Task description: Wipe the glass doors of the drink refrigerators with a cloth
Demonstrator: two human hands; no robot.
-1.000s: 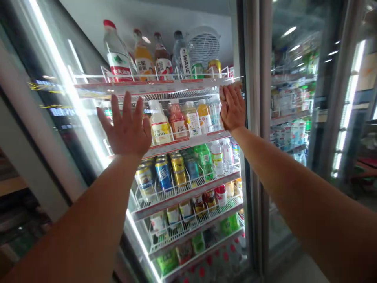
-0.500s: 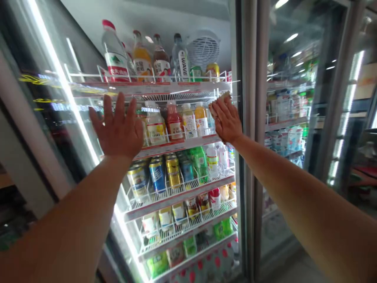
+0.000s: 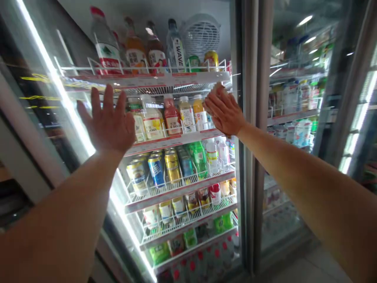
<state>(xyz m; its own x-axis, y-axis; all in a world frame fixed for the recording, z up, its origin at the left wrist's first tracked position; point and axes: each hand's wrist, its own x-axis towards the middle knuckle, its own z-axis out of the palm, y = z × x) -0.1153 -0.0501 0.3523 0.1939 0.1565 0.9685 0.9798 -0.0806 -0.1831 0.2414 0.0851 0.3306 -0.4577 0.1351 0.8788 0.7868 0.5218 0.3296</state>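
Note:
My left hand (image 3: 108, 122) lies with fingers spread against the glass door (image 3: 73, 137) of a drinks fridge, and nothing is in it. Near the door's right side, my right hand (image 3: 224, 112) presses a crumpled pale cloth (image 3: 218, 86) to the glass. Most of the cloth is hidden under the palm; a bit sticks out above the fingers. Behind the glass between my hands stand juice bottles, among them a red bottle (image 3: 172, 118) and an orange one (image 3: 199, 114).
A metal door frame (image 3: 250, 165) runs upright just right of my right hand. Beyond it is another glass-fronted fridge (image 3: 290, 118) with stocked shelves. Cans (image 3: 172, 166) and bottles fill lower shelves; a round vent (image 3: 203, 35) sits at the top back. A light strip (image 3: 63, 98) slants down the left.
The view has shifted slightly, and the shelves sit a little higher in it. My right hand with the cloth has moved slightly left and up; my left hand stays spread on the glass.

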